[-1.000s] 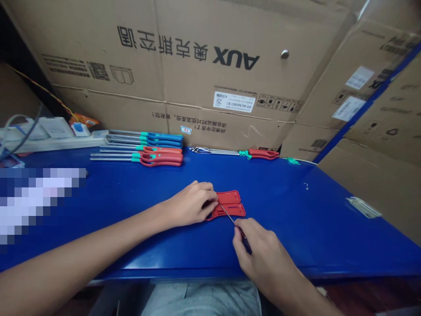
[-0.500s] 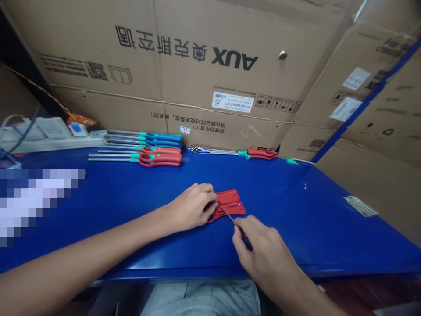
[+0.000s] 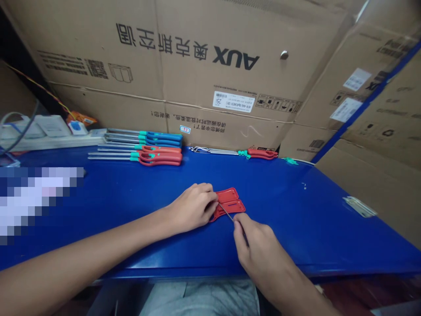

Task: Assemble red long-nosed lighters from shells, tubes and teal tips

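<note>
Two red plastic shell halves (image 3: 232,205) lie side by side on the blue table, their inner sides up. My left hand (image 3: 194,206) is closed on their left ends, and its fingertips are partly hidden. From the right, my right hand (image 3: 258,241) grips a thin metal-shafted tool (image 3: 226,212), with the handle mostly covered by the fingers. The shaft's tip points into the shells beside my left fingers; exactly what it touches is too small to tell.
Blue lighters (image 3: 164,139) and red lighters (image 3: 161,158) are stacked at the back left, beside a power strip (image 3: 52,140). Metal rods and a red lighter body (image 3: 262,153) lie along the cardboard (image 3: 197,87). Flat metal pieces (image 3: 360,206) are at right.
My right hand has shifted and turned slightly, with the tool still in it. My left hand and the red shells are almost where they were.
</note>
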Motion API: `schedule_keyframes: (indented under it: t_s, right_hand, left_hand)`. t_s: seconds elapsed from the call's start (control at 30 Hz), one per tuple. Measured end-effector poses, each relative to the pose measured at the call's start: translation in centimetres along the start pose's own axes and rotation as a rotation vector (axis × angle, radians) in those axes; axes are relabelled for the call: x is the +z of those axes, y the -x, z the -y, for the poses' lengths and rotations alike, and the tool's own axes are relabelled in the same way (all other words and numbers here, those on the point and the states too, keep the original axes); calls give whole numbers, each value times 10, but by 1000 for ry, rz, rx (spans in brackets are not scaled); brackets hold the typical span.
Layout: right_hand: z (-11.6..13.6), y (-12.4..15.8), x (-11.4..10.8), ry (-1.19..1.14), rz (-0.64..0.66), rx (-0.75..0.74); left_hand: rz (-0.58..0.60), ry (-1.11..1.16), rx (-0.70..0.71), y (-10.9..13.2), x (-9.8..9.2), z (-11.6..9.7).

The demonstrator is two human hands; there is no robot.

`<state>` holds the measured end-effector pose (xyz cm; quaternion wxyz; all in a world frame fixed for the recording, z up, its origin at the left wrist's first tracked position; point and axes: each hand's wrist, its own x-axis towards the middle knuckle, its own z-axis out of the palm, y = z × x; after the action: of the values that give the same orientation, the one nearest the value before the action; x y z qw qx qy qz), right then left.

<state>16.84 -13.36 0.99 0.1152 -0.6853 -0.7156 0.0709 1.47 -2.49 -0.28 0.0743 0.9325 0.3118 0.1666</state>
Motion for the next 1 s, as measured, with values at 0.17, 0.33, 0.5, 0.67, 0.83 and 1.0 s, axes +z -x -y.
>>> schedule_keyframes:
  t_s: [0.17,0.33,0.5,0.67,0.83,1.0]
  right_hand:
    - [-11,-2,-5,-80,-106,-84]
    - [-58,-66,-46,-38,-448,-91]
    - [-120,-161,-63,96,-462,134]
    - [-145,-187,-32,133,-429,129]
    - [-141,-184,-14,210,-392,42]
    - [-135,-195,-19,293,-377,48]
  left_hand:
    - [-7,30,14,-1,0,3]
    - [0,97,59,-5,-2,12]
    - [24,147,84,-5,-5,15]
    - [41,131,96,-4,-7,13]
    - [60,100,87,-3,-6,14]
    - [56,78,94,-4,-6,14]
